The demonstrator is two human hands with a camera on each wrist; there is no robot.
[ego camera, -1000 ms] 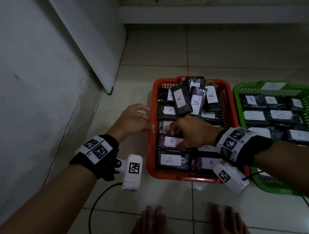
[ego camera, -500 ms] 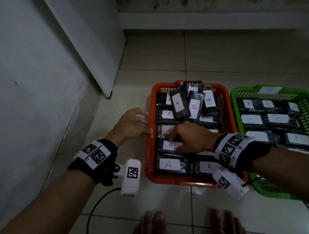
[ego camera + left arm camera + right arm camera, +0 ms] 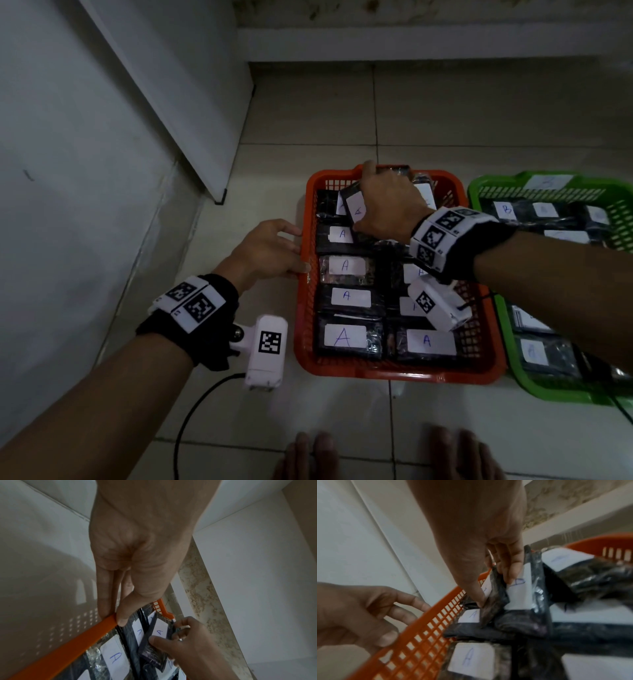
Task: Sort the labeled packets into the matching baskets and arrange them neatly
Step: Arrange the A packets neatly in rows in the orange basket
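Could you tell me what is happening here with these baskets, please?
A person is tidying dark packets labelled A in the orange basket. Their left hand grips its left rim, while the right hand pinches a tilted packet at the far end. The green basket alongside holds packets labelled B.

orange basket point(image 3: 303, 308) | green basket point(image 3: 507, 329) | black packets point(image 3: 349, 337), white labels point(image 3: 345, 335)

From head height we are looking steeply down at the floor; both wrist cameras are peering close along the fingers toward twelve o'clock, sharing the orange basket point(image 3: 404, 371)'s left rim point(image 3: 72, 643) point(image 3: 426, 626).
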